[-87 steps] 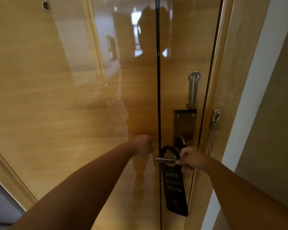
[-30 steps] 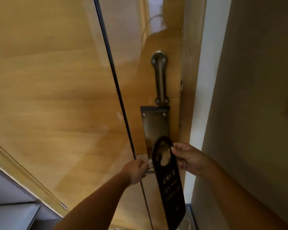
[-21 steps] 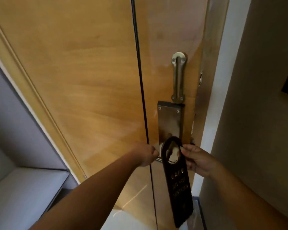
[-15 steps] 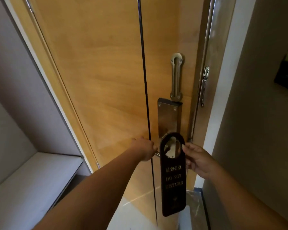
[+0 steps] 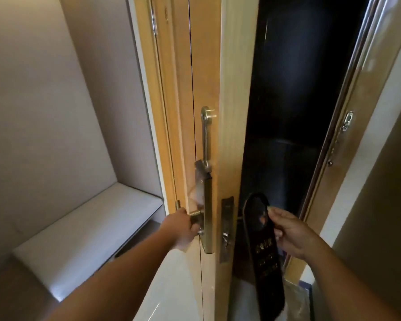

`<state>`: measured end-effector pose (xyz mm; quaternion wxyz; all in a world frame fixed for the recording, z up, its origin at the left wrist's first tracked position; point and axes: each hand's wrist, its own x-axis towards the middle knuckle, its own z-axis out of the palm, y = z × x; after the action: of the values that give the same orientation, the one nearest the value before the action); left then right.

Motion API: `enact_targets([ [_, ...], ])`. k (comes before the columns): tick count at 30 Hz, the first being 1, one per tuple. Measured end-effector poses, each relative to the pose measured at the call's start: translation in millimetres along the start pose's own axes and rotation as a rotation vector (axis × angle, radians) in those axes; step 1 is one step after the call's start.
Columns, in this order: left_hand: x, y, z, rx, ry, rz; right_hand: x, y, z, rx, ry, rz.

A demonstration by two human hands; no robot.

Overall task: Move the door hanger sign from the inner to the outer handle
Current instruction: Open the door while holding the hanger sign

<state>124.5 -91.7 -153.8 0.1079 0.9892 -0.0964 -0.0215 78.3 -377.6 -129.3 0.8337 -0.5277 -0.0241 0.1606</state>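
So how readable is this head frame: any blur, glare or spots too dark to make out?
Head view: wide-angle bending bows the door edge; the gap beyond is near black, so the door hanger sign in the right hand blends in, its gold lettering smeared and unreadable. Glare washes the lock plate above the left hand.

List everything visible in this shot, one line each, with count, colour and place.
door: one, light wood, centre, ajar
inner handle: one, brass, on door's near face
lock plate: one, brass, behind the handle
swing latch: one, silver, above the plate
door hanger sign: one, black with gold lettering, in the gap
door frame: one, wood, right
bench: one, white, lower left
left hand: one, gripping the inner handle
right hand: one, holding the sign
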Motion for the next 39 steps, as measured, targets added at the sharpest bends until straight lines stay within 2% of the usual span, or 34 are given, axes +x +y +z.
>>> enact_targets([
  [3,-25.9,-41.6,-2.0,-0.114,0.085,-0.062,22.5,19.4,15.9,-0.049,-0.040,0.030],
  [5,-39.7,-67.1,-0.6,-0.102,0.127,-0.089,39.7,30.7,29.4,-0.078,-0.062,0.061],
  [9,-63.2,-110.8,-9.7,-0.157,0.164,-0.307,73.9,43.3,65.2,-0.127,-0.165,0.100],
  [13,-88.6,-147.3,-22.9,-0.085,0.074,-0.445,96.4,48.0,106.0,-0.242,-0.279,0.137],
  [15,-100.9,-160.2,-34.3,-0.043,-0.023,-0.534,105.2,47.8,123.0,-0.350,-0.284,0.144],
  [17,-114.9,-173.4,-43.6,-0.013,-0.027,-0.626,115.6,50.6,141.3,-0.432,-0.298,0.153],
  [19,-127.9,-187.4,-55.2,-0.126,0.098,-0.691,128.3,56.6,161.2,-0.480,-0.323,0.159],
  [23,-145.8,-195.7,-95.8,-0.689,0.552,-0.799,149.5,66.2,197.4,-0.535,-0.351,0.109],
  [25,-154.1,-192.5,-118.3,-0.933,0.779,-0.787,159.3,75.5,214.8,-0.549,-0.377,0.094],
  [27,-158.8,-191.5,-135.6,-1.050,0.932,-0.727,164.8,87.5,228.3,-0.548,-0.373,0.094],
  [31,-154.9,-206.2,-157.6,-1.043,1.015,-0.587,181.7,105.6,254.6,-0.581,-0.365,0.097],
  [35,-144.0,-243.3,-164.7,-0.977,1.064,-0.575,205.7,118.3,286.8,-0.615,-0.391,0.062],
  [39,-133.9,-296.8,-164.2,-1.019,1.045,-0.569,239.6,133.2,320.2,-0.650,-0.407,0.059],
])
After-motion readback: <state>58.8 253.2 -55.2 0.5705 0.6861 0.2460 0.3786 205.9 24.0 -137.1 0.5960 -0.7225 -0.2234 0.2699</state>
